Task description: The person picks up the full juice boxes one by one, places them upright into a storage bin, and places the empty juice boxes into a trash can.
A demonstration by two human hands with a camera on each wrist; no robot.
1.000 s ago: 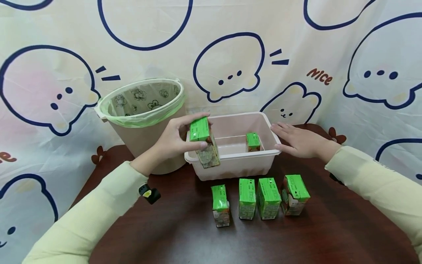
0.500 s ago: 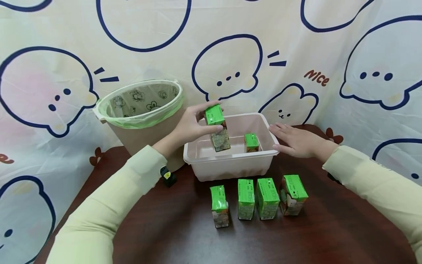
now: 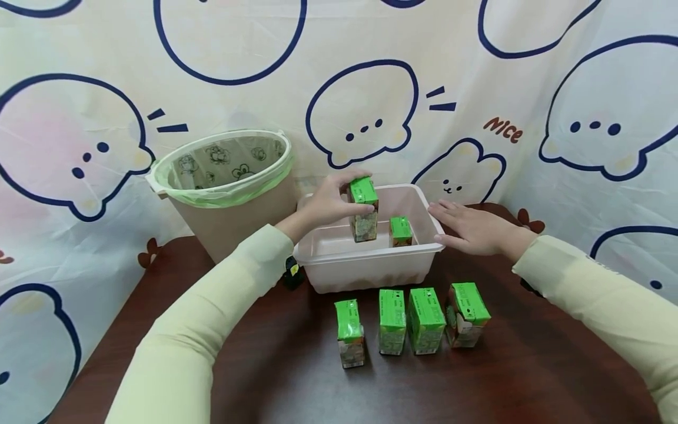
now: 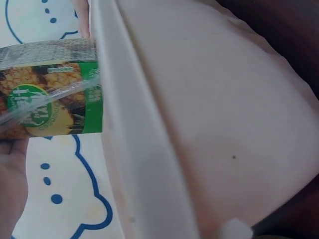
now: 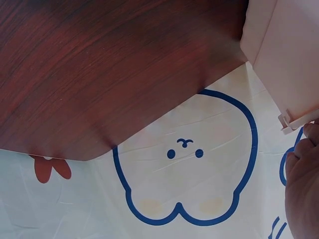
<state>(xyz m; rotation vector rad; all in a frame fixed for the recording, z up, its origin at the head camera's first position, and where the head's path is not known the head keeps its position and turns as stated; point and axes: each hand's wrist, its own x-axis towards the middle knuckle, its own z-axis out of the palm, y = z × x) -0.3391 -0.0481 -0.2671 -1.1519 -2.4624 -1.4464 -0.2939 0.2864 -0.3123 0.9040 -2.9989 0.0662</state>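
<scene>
My left hand (image 3: 331,203) grips a green-topped juice box (image 3: 364,215) between thumb and fingers, upright over the inside of the pale pink plastic bin (image 3: 371,265). Pineapple pictures and a straw in clear wrap show on that box's side in the left wrist view, where the bin's rim (image 4: 134,119) hides one end of it. Another juice box (image 3: 401,231) stands inside the bin, to the right of the held one. My right hand (image 3: 471,228) lies with fingers extended against the bin's right rim; in the right wrist view only part of it shows, at the right edge.
Several more juice boxes stand on the dark wooden table (image 3: 296,383) in front of the bin, the leftmost box (image 3: 351,334) a little apart. A tall waste bin (image 3: 238,218) with a green-edged liner stands at the left. A patterned cloth (image 3: 228,47) hangs behind.
My left hand has carried the juice box rightward from over the bin's left front rim to over its inside, and the box is now straighter. My right hand stays at the right rim.
</scene>
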